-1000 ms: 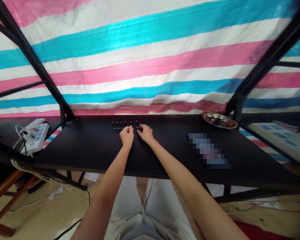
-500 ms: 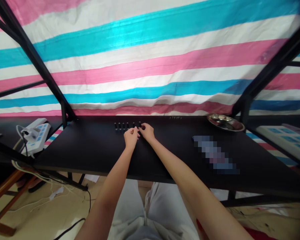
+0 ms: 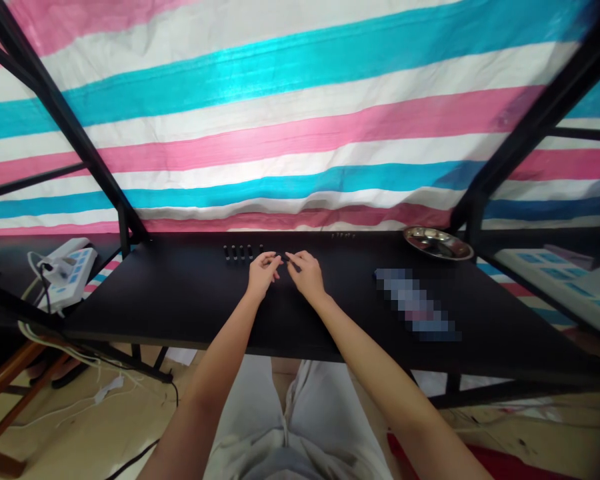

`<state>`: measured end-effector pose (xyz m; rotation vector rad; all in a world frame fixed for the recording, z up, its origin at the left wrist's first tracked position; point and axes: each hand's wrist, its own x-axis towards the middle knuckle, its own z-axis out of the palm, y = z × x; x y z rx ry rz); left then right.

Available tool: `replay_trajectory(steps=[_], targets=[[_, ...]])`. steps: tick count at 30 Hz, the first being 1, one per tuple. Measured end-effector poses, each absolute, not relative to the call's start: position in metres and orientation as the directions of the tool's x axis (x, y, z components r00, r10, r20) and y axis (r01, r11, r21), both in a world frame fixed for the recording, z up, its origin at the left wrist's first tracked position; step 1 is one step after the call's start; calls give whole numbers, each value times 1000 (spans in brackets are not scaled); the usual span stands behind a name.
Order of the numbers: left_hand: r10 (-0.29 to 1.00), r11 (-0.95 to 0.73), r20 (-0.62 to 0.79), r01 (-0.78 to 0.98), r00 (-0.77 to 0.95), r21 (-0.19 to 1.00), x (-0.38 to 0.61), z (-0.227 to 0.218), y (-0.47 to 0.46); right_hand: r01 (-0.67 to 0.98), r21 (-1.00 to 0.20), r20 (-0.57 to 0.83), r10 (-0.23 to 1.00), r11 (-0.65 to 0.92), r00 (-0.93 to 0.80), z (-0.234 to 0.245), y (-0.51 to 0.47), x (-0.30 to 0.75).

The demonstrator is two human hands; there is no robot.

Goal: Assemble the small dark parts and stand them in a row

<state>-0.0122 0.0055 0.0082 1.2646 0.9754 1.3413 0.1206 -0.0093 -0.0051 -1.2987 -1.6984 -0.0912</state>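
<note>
My left hand [image 3: 264,272] and my right hand [image 3: 306,273] face each other over the black table [image 3: 180,293], fingertips pinched close together. Between them shows a small black cylinder [image 3: 283,257], held from both sides; its details are too small to make out. Left of my hands stands a row of several small black cylinders [image 3: 234,253] with pale ends. One more black cylinder [image 3: 261,249] is set a little apart, partly hidden behind my left hand.
Several tiny pale pieces [image 3: 343,235] lie at the table's back edge. A shiny round metal tray [image 3: 438,243] stands at the back right. In front of it lies a blurred-out flat object [image 3: 416,303]. Black metal posts [image 3: 125,220] frame both sides; a power strip [image 3: 73,277] sits at left.
My right hand has drawn slightly right and turned toward the left hand. The upright black cylinder seen at its fingertips no longer stands there; a dark piece now shows between both hands.
</note>
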Motion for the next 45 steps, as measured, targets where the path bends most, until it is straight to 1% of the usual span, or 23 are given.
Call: replay_trajectory(steps=[5, 9, 12, 14, 16, 19, 22, 30, 32, 36, 40, 42, 45], targets=[[976, -157, 175, -141, 128, 978, -11, 10, 3, 705, -504, 717, 697, 499, 20, -10, -10, 125], [975, -138, 162, -155, 153, 978, -13, 10, 1, 643, -572, 695, 718, 509, 50, -8, -13, 126], [972, -125, 157, -182, 173, 975, -12, 9, 0, 611, -653, 637, 761, 448, 122, -6, -18, 126], [964, -121, 157, -175, 214, 977, -11, 9, -2, 619, -704, 565, 802, 346, 194, -6, -19, 127], [954, -113, 151, -156, 258, 981, -10, 8, -4, 632, -727, 491, 847, 269, 204, -7, -20, 128], [949, -103, 140, -139, 283, 985, -9, 7, -5, 626, -733, 450, 880, 266, 152, -9, -19, 128], [953, -108, 143, -143, 268, 984, -10, 8, -5, 604, -734, 485, 862, 311, 146, -9, -19, 127], [976, -103, 143, -229, 165, 968, -10, 9, -3, 668, -639, 594, 797, 381, 113, -6, -20, 120], [982, -85, 125, -261, 141, 962, -9, 10, -3, 717, -585, 624, 775, 379, 99, -6, -20, 120], [991, -33, 77, -347, 113, 937, -7, 12, -4, 824, -433, 689, 723, 364, 42, -5, -21, 119], [994, -5, 48, -396, 100, 918, -7, 13, -3, 870, -311, 732, 681, 383, -39, -2, -24, 121], [996, -12, 45, -406, 72, 914, -8, 12, -2, 873, -294, 734, 677, 390, -55, 0, -26, 123], [998, -28, 49, -407, 43, 913, -11, 11, -1, 853, -336, 717, 696, 399, -43, 1, -30, 126]])
